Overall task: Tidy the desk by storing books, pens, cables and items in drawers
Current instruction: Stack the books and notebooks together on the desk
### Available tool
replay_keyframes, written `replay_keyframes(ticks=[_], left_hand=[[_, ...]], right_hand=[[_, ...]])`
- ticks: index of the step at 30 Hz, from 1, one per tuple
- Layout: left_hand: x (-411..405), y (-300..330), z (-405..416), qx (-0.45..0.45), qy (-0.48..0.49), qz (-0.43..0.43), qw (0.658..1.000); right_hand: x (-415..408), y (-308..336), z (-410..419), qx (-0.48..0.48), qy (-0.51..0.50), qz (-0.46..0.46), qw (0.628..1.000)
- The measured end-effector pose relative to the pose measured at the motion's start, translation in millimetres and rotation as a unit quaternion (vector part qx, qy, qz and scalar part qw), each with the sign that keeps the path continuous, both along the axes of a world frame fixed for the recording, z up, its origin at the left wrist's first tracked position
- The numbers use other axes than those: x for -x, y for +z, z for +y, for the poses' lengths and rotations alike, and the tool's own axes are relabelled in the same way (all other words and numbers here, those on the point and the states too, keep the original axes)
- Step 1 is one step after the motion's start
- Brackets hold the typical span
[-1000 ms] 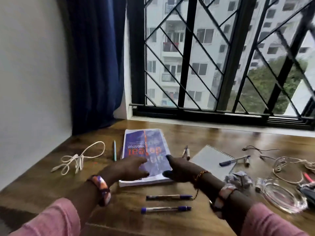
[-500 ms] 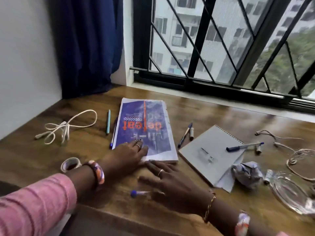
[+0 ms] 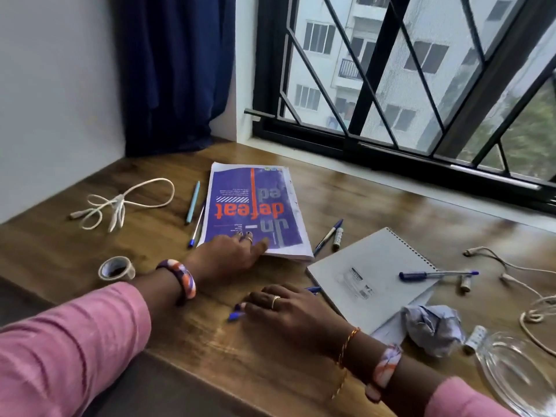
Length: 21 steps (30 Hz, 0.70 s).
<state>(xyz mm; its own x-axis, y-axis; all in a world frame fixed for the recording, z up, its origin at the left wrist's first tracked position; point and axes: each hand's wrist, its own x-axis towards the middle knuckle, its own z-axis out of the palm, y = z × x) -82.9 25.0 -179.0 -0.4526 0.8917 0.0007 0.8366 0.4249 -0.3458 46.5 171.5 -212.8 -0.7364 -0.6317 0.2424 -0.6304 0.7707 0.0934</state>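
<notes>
**Two hands on a cluttered wooden desk by a barred window**

A purple paperback book [image 3: 254,212] lies at centre frame, its upside-down orange and grey cover lettering reading "un-defeated". The left hand [image 3: 228,260] rests flat on the book's near corner, fingers spread, its grip closed on nothing. The right hand [image 3: 288,311], lower centre, lies palm-down over two blue ballpoint pens [image 3: 237,315]; whether its grip holds them cannot be told. One grey spiral notebook [image 3: 373,275] sits right of the book, with another blue pen [image 3: 436,274] on it. A white coiled cable [image 3: 120,203] lies at the left of the brown wooden desk [image 3: 150,245], a tape roll [image 3: 116,268] below it.
</notes>
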Motion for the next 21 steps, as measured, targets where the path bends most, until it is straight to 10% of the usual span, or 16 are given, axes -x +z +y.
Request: replay_keyframes(ticks=[7, 16, 21], left_hand=[[16, 64, 2, -0.275, 0.010, 0.015, 0.961], [24, 111, -17, -0.587, 0.024, -0.031, 0.808], [24, 134, -30, -0.720, 0.068, -0.082, 0.686]], right_hand=[[12, -6, 23, 0.055, -0.157, 0.047, 0.985], [54, 14, 45, 0.256, -0.494, -0.069, 0.828], [61, 29, 19, 0.125, -0.613, -0.056, 0.778]])
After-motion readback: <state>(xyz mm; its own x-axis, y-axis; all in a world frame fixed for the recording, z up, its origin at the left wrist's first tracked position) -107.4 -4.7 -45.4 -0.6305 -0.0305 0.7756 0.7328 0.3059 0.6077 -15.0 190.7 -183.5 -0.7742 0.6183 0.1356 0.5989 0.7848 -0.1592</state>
